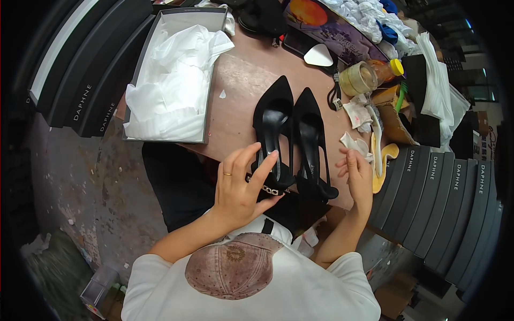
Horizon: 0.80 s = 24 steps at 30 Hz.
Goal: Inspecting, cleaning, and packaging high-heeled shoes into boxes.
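A pair of black pointed shoes lies on the pinkish-brown table, toes pointing away from me: the left shoe (273, 115) and the right shoe (309, 125). My left hand (235, 184) is at the heel of the left shoe, fingers spread, index finger over the insole and thumb lower down. Between them shows a metal chain trim (272, 190); whether the fingertips press on the shoe is hard to tell. To the right of the shoes, my right hand (357, 171) hovers with loosely bent fingers and nothing visible in it, close to crumpled white paper (355, 143).
An open shoebox (206, 115) with white tissue paper (174, 80) stands at the left. Dark shoeboxes (91, 69) are stacked far left, more boxes (428, 192) at the right. A glass jar (357, 79), a yellow-capped bottle (386, 69) and a yellow insole (383, 166) lie along the right side.
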Each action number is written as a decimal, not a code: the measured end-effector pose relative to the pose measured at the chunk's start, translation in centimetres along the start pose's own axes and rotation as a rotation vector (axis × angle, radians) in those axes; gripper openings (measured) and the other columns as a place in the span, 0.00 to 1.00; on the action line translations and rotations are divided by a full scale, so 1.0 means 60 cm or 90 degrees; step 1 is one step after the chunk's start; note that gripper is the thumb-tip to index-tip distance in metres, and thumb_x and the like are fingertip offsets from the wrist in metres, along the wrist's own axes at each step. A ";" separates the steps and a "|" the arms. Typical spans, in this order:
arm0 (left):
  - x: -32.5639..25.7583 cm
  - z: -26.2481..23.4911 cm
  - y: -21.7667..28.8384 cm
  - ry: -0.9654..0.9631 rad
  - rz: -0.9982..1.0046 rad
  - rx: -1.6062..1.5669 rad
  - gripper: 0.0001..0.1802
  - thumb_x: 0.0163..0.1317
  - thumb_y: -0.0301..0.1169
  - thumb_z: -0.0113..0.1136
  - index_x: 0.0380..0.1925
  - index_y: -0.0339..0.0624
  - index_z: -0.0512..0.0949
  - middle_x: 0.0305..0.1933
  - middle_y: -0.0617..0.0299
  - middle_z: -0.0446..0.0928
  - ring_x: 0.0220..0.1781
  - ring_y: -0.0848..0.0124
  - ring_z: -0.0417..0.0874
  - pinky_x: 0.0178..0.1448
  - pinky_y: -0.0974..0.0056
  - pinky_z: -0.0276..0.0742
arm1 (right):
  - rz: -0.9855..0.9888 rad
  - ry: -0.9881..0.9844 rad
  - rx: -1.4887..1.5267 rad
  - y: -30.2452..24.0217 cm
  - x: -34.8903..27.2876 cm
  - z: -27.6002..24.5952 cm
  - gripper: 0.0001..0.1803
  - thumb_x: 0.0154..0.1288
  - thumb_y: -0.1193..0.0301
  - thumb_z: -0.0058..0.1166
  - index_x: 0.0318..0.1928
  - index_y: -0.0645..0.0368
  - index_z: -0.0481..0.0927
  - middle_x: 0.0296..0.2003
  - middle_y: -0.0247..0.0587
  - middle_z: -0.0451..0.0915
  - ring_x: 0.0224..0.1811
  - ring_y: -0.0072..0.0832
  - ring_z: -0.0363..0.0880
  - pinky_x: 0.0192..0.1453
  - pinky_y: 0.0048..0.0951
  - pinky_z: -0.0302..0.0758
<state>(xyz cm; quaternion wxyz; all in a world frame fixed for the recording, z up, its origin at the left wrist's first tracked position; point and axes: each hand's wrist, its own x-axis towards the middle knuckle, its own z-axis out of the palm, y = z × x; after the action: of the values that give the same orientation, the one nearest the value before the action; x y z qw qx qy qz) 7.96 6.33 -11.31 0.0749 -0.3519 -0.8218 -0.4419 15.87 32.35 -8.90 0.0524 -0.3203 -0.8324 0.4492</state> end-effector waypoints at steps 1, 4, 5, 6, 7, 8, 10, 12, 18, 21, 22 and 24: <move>0.009 -0.004 0.001 -0.026 0.005 0.016 0.39 0.34 0.34 0.74 0.53 0.47 0.73 0.56 0.52 0.67 0.52 0.55 0.69 0.51 0.56 0.67 | 0.118 -0.083 0.063 0.009 -0.005 -0.003 0.20 0.66 0.57 0.53 0.38 0.65 0.79 0.22 0.32 0.76 0.22 0.15 0.70 0.25 0.17 0.64; 0.011 0.008 -0.004 -0.105 0.014 -0.029 0.35 0.34 0.33 0.73 0.49 0.46 0.75 0.53 0.53 0.68 0.48 0.57 0.71 0.47 0.58 0.70 | 0.097 -0.178 0.045 0.033 -0.016 0.024 0.17 0.66 0.61 0.51 0.30 0.63 0.77 0.15 0.27 0.70 0.15 0.12 0.63 0.19 0.16 0.57; 0.017 0.008 -0.001 -0.115 0.024 -0.032 0.29 0.35 0.34 0.74 0.41 0.41 0.76 0.50 0.55 0.71 0.40 0.59 0.73 0.41 0.59 0.72 | 0.100 -0.175 0.043 0.034 -0.015 0.031 0.17 0.66 0.61 0.51 0.30 0.63 0.77 0.15 0.27 0.70 0.15 0.12 0.63 0.19 0.16 0.57; 0.022 0.006 0.001 -0.116 0.024 -0.037 0.29 0.35 0.34 0.74 0.41 0.41 0.76 0.50 0.55 0.71 0.40 0.59 0.73 0.41 0.59 0.72 | 0.116 -0.191 0.061 0.034 -0.012 0.036 0.15 0.66 0.64 0.48 0.29 0.62 0.77 0.16 0.27 0.70 0.16 0.12 0.62 0.21 0.16 0.55; 0.026 0.005 0.003 -0.130 0.031 -0.022 0.27 0.35 0.34 0.74 0.39 0.41 0.76 0.50 0.54 0.71 0.41 0.59 0.73 0.40 0.59 0.72 | 0.132 -0.207 0.079 0.036 -0.008 0.038 0.13 0.66 0.67 0.45 0.28 0.61 0.76 0.16 0.27 0.70 0.17 0.12 0.62 0.22 0.16 0.54; 0.028 0.003 0.005 -0.142 0.036 -0.007 0.25 0.35 0.33 0.73 0.36 0.40 0.76 0.49 0.53 0.71 0.41 0.58 0.74 0.40 0.59 0.72 | 0.133 -0.207 0.076 0.039 -0.006 0.037 0.13 0.66 0.67 0.45 0.28 0.61 0.76 0.16 0.27 0.70 0.17 0.12 0.62 0.22 0.16 0.54; 0.029 0.008 0.009 -0.144 0.040 -0.010 0.24 0.37 0.32 0.72 0.35 0.39 0.74 0.48 0.53 0.71 0.41 0.57 0.74 0.41 0.59 0.71 | 0.100 -0.214 0.233 0.044 -0.002 0.033 0.10 0.64 0.70 0.46 0.28 0.61 0.76 0.17 0.26 0.71 0.14 0.11 0.60 0.19 0.16 0.55; 0.028 0.018 0.005 -0.158 0.077 -0.013 0.25 0.38 0.32 0.71 0.37 0.38 0.72 0.48 0.53 0.71 0.42 0.57 0.74 0.42 0.59 0.70 | 0.108 -0.234 0.241 0.040 0.002 0.020 0.10 0.63 0.70 0.46 0.28 0.61 0.76 0.17 0.26 0.69 0.14 0.10 0.56 0.17 0.15 0.52; 0.023 0.017 0.003 -0.157 0.061 -0.029 0.25 0.39 0.31 0.71 0.39 0.37 0.71 0.48 0.53 0.71 0.43 0.57 0.74 0.44 0.58 0.69 | 0.108 -0.363 0.502 0.031 -0.012 -0.039 0.13 0.59 0.68 0.43 0.21 0.60 0.68 0.12 0.25 0.61 0.10 0.09 0.51 0.12 0.14 0.46; 0.023 0.016 0.002 -0.126 0.034 -0.043 0.27 0.40 0.30 0.70 0.43 0.37 0.71 0.50 0.52 0.71 0.45 0.55 0.74 0.47 0.57 0.70 | 0.123 -0.390 0.594 0.017 -0.026 -0.056 0.14 0.56 0.65 0.43 0.16 0.55 0.63 0.09 0.28 0.59 0.08 0.13 0.51 0.11 0.18 0.49; 0.022 0.016 0.003 -0.116 0.028 -0.045 0.29 0.40 0.29 0.70 0.45 0.36 0.71 0.50 0.51 0.71 0.46 0.53 0.74 0.49 0.56 0.71 | 0.122 -0.417 0.642 0.011 -0.033 -0.059 0.14 0.54 0.65 0.44 0.16 0.56 0.62 0.09 0.28 0.58 0.08 0.13 0.50 0.11 0.19 0.46; 0.024 0.013 0.003 -0.115 0.020 -0.036 0.32 0.39 0.29 0.71 0.48 0.35 0.70 0.50 0.50 0.71 0.47 0.52 0.74 0.50 0.56 0.71 | 0.104 -0.440 0.671 -0.002 -0.045 -0.059 0.15 0.54 0.64 0.44 0.16 0.56 0.62 0.09 0.28 0.58 0.09 0.13 0.49 0.12 0.19 0.46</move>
<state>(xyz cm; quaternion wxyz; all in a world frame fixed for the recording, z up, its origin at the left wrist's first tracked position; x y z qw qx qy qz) 7.17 7.72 -11.02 -0.0024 -0.4053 -0.8065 -0.4304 19.31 33.27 -6.17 -0.1031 -0.1501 -0.4410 0.8788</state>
